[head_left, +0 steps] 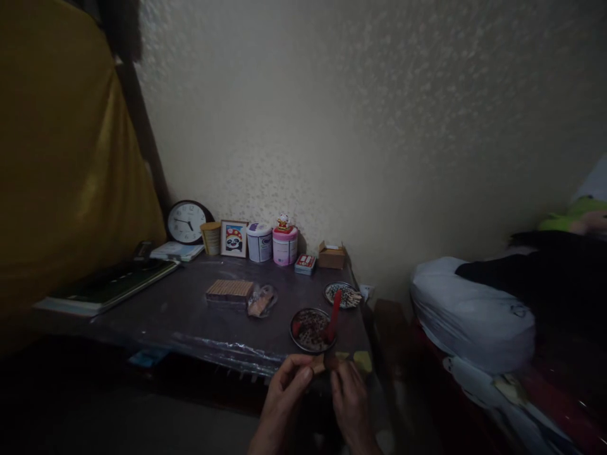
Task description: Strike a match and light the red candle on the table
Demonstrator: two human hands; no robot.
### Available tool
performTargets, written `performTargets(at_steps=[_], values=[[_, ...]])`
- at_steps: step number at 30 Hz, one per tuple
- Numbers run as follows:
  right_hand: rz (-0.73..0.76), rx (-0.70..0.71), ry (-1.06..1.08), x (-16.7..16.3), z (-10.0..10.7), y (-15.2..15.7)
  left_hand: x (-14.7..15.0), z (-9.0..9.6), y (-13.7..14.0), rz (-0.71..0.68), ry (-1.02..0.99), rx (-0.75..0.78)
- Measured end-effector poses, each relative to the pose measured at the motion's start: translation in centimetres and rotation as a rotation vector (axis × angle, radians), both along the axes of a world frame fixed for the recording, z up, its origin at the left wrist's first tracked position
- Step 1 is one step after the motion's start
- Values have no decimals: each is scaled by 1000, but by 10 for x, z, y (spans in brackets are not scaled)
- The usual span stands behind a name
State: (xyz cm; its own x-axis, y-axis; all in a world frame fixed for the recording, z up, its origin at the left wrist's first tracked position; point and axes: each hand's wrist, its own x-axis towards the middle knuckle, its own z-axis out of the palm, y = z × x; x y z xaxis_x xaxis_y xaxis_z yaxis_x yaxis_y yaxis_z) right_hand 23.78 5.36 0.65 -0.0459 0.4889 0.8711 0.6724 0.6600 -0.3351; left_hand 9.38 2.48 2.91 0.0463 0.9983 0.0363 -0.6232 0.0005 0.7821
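Observation:
My left hand [287, 382] and my right hand [349, 395] meet at the table's front edge, both pinching one small brown piece [321, 363] between the fingertips. Just beyond them a round dark dish [310, 330] holds small brown bits and a red stick [333, 316] that leans upright out of it. A second patterned dish [343, 294] with thin sticks lies farther back on the right.
The plastic-covered table [190, 316] carries a flat stack of brown sticks [229, 291], a clear packet [260, 301], a clock [186, 222], a panda picture [234, 238], tins [259, 242], a small carton [331, 255] and books [109, 284]. A bed with a white bag [469, 313] stands right.

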Motion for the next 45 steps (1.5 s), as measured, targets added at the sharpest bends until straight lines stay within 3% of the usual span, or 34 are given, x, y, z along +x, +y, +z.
performTargets(at_steps=[5, 11, 16, 23, 27, 32, 45], values=[[-67, -140, 203, 10, -7, 12, -7, -3, 1, -11, 1, -55], [-53, -162, 329, 10, -9, 6, -17, 0, -3, 26, 8, -50], [-87, -182, 342, 12, -17, 9, -31, -10, 4, 70, 97, -23], [-140, -269, 371, 11, 11, -5, -60, -18, 23, 160, 77, 2], [-135, -322, 478, 10, 18, -8, -70, -35, 29, 225, 20, -72], [-182, -383, 515, 14, 13, -4, -77, -53, 27, 263, -57, -137], [-120, -500, 792, 22, -3, 6, -76, -54, 32, 240, -129, -219]])
